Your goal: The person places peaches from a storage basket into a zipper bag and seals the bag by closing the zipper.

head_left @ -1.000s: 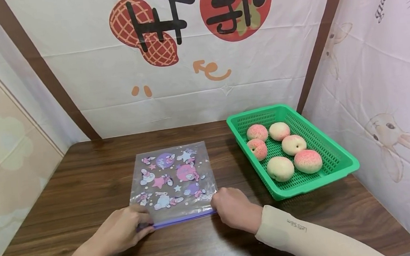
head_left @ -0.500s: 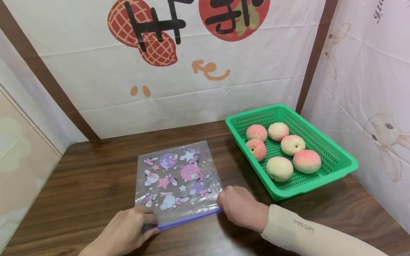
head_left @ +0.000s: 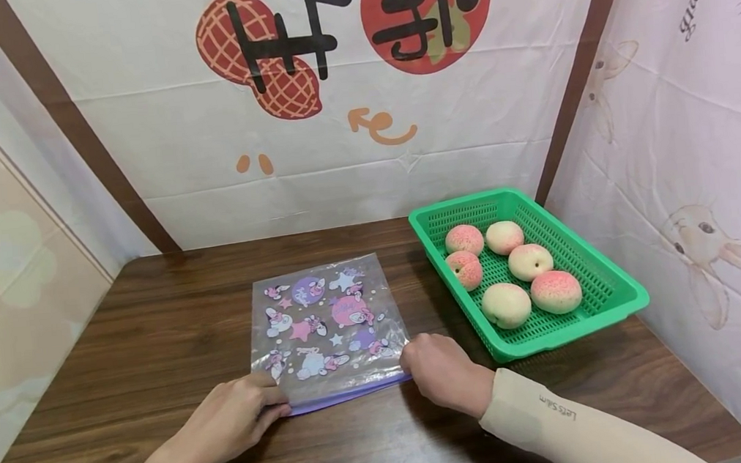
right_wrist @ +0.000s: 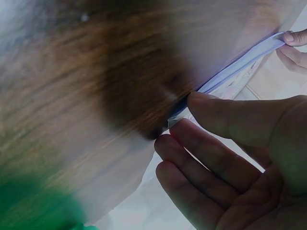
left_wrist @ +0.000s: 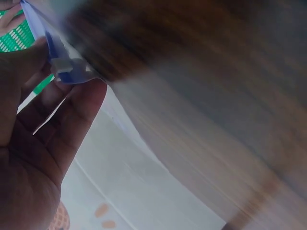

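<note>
A clear zip bag [head_left: 326, 324] printed with pink, purple and white cartoon figures lies flat on the table, its purple zip edge [head_left: 351, 393] toward the person. My left hand [head_left: 237, 412] pinches the left end of that edge between thumb and fingers; a small pale slider [left_wrist: 61, 65] shows there in the left wrist view. At the opposite end, my right hand [head_left: 445, 373] pinches the right corner, thumb over the purple strip [right_wrist: 240, 64] and index finger beneath, as the right wrist view shows.
A green plastic basket [head_left: 614, 291] with several pink and cream peaches [head_left: 556, 292] stands to the right of the bag, near the right hand. The dark wooden table [head_left: 153, 317] meets a printed cloth backdrop [head_left: 341, 197] at its far edge.
Both hands have slid slightly to the right, drawing the bag along with them. Both keep their pinch on its corners. The basket and peaches stay in place.
</note>
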Tool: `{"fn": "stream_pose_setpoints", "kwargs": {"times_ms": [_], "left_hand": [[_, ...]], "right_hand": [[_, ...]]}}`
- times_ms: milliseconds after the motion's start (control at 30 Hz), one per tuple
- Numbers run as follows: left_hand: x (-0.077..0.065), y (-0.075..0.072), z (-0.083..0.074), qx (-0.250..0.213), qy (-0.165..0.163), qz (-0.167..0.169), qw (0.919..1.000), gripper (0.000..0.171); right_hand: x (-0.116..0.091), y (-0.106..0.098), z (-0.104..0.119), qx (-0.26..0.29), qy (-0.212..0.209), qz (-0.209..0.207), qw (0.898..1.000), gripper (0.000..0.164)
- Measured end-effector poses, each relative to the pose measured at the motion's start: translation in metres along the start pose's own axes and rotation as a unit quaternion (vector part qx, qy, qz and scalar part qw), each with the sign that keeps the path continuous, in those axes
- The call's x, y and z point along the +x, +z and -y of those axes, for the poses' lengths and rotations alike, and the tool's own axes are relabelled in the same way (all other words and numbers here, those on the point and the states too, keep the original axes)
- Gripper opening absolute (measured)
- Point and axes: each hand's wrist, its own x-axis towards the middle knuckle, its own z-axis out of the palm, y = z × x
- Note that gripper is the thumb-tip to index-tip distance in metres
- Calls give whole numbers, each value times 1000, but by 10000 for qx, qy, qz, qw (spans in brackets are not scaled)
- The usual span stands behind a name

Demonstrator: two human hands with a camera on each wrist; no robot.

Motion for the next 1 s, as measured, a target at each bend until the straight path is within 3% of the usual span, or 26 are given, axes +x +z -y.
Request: {"fn": "stream_pose_setpoints", "kwargs": {"times_ms": [433,667,800,1000], "left_hand": [[8,0,-12,359,-83,359,9987,16],[12,4,-14,409,-171,32,9990,22],[15,6,-14,272,-134,-307,9991,28],[18,7,-14,143,-167,-550,9982,32]], "right_hand": [[-2,2,-2,134,-7,-21,9999,46],[-3,-2,-1,262,-38,-103,9996,22],[-3,-5,1,420,-219,-482,9977,9],[-5,-7,14,731,-599,-1420,9853,25]]}}
